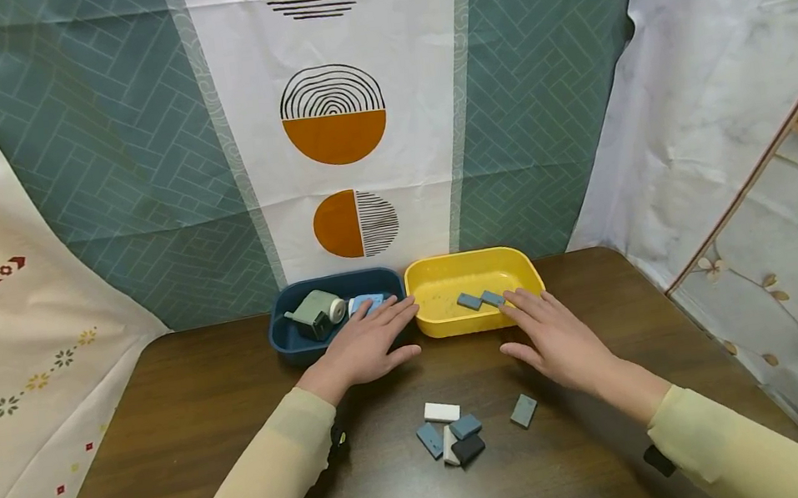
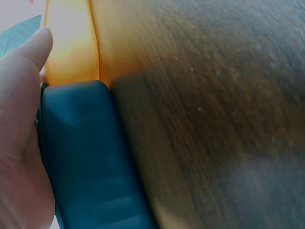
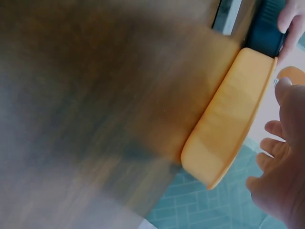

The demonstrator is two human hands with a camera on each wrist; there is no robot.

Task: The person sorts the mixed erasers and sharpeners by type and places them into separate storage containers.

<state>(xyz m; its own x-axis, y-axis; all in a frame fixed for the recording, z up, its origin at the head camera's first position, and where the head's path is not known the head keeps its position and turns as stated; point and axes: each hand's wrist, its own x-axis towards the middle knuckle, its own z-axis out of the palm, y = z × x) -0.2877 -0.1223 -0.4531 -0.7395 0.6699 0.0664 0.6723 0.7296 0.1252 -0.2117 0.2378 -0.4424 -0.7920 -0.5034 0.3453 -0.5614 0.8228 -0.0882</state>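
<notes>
My left hand reaches over the right front of a dark blue bin, its fingers extended and nothing in its grasp. Inside that bin lie a grey-green device with a round white-rimmed end and a light blue object, partly hidden by the fingers. Fingertips of my right hand overlap the right front corner of a yellow bin; that hand is also straight-fingered and holds nothing. Two small blue-grey rectangular blocks rest on the yellow bin's floor, close to those fingertips.
Between the forearms, a loose group on the brown table includes a white block, blue-grey blocks and a black block. One grey-blue block lies apart, to the right. Patterned cloth hangs behind the bins.
</notes>
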